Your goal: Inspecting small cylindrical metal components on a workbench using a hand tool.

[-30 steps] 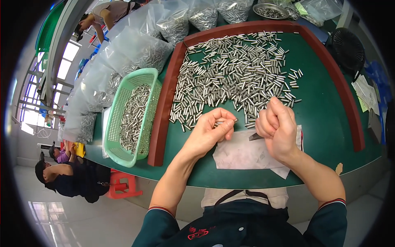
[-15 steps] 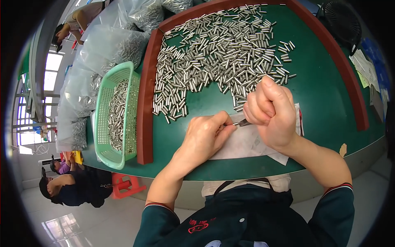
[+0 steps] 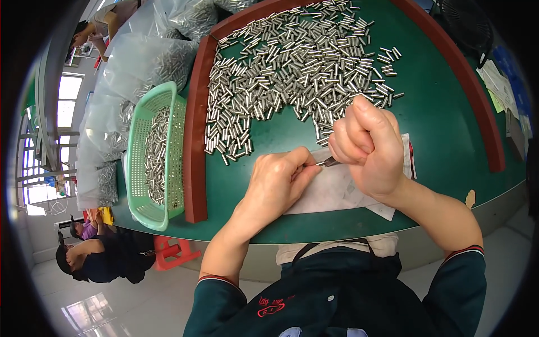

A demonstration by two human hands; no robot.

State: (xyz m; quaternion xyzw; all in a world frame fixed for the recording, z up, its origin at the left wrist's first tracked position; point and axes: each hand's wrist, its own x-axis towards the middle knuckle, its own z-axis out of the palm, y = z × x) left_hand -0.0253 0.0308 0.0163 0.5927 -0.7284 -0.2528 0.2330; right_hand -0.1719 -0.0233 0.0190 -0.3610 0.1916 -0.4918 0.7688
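Between thumb and fingertips, my left hand (image 3: 279,178) pinches a small metal pin; only its end shows. My right hand (image 3: 370,147) is closed in a fist round a slim hand tool, whose handle is hidden. The tool's dark metal tip (image 3: 330,162) meets the pin at my left fingertips; I cannot make out its exact kind. Both hands are over a whitish cloth or sheet (image 3: 331,194) on the green tabletop. Beyond them spreads a big heap of short silvery metal pins (image 3: 303,73).
A red-brown rail (image 3: 196,140) edges the heap, with another rail (image 3: 460,73) at right. Left stand a green plastic basket (image 3: 178,151) of pins and clear bags (image 3: 126,62) of pins. A black fan (image 3: 463,25) sits far right. Other people are at far left, near a red stool (image 3: 174,254).
My hands keep the same grip, the tool still at the pin. The whole view has shifted slightly, and a person at the upper left has moved a little.
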